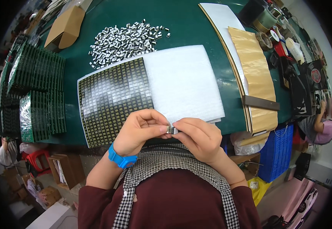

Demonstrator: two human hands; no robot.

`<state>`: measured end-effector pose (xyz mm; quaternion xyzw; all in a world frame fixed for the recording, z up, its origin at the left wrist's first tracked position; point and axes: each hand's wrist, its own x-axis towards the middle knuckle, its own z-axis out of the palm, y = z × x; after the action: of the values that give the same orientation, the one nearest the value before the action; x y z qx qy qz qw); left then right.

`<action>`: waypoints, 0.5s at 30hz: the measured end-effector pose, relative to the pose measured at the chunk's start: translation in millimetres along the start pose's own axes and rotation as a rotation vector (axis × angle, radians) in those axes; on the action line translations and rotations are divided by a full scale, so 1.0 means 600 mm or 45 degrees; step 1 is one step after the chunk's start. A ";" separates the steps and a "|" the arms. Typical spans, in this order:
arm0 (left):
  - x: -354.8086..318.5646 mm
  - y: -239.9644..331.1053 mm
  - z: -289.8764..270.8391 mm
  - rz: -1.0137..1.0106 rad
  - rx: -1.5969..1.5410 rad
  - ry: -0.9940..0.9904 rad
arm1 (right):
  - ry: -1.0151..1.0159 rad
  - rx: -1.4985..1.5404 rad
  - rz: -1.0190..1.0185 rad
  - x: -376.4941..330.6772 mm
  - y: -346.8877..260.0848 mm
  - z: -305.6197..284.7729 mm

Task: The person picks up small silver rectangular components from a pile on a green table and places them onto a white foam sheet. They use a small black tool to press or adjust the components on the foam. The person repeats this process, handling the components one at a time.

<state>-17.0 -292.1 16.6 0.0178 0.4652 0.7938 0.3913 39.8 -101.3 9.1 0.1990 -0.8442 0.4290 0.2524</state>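
Head view: left hand (141, 129) and right hand (198, 137) pinched together on one small metal clip (170, 130) just above the counter (196, 23) edge, near the gridded panel (112, 99); clip looks light, stiff, slippery, best gripped by its side edges.

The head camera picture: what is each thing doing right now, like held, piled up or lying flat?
Small metal part: pinched between both hands.
Left hand: closed on the part.
Right hand: closed on the part.
Loose metal parts: heaped on the green table.
Black grid panel: lying flat, partly filled.
White foam sheet: lying flat.
Green circuit boards: stacked.
Cardboard box: open.
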 end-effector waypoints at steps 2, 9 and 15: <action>0.001 0.000 -0.001 0.002 0.004 -0.013 | -0.009 0.004 -0.002 0.001 0.000 0.002; 0.002 -0.003 -0.002 0.026 0.009 -0.044 | 0.013 0.014 -0.041 0.002 0.005 0.008; 0.003 -0.006 -0.005 -0.006 -0.015 -0.057 | -0.045 0.087 0.062 0.003 0.001 0.004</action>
<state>-17.3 -292.0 11.8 0.0322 0.4517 0.7949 0.4037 37.5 -103.1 8.5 0.1943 -0.8379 0.4600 0.2202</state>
